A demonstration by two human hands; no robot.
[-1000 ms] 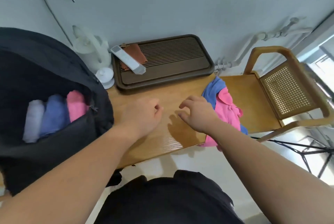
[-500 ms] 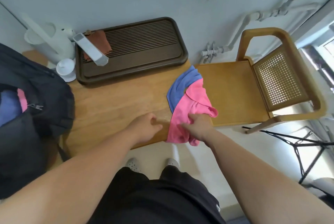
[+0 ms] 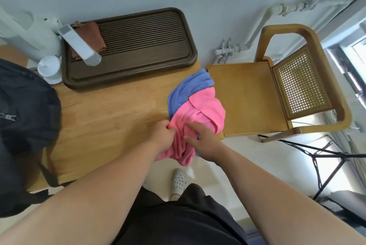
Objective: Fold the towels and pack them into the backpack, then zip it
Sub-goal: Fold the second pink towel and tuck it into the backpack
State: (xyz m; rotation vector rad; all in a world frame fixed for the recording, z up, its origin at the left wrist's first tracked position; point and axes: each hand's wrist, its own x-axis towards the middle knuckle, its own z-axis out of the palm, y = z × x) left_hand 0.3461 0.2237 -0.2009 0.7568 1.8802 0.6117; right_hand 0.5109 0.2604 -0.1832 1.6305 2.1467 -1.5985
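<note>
Pink towel [image 3: 200, 110] is lying crumpled at the right end of the table [image 3: 109, 118], its lower part hanging over the near edge toward you, its upper part reaching onto the chair [image 3: 247, 96] seat. Blue towel [image 3: 186, 88] is lying under it and showing at the far side.

Your left hand [image 3: 162, 136] is pinching the pink towel's left edge, fingers curled round a bunch of cloth. Your right hand [image 3: 204, 140] is lying over the folds with fingers straight and slightly spread; whether it is pressing or only hovering, you cannot tell from here.

Handling, as a guess: light, soft, limp cloth with no stiffness. It is going to sag and bunch wherever you are not supporting it. Not fragile, not slippery. You are better off finding two corners or one straight hem than gripping the middle of the heap.

Long axis of the heap is running from the near table edge up and away to the right, toward the chair. No clear hem showing.

Backpack [image 3: 25, 116] is standing at the left, well apart from the towels
</note>
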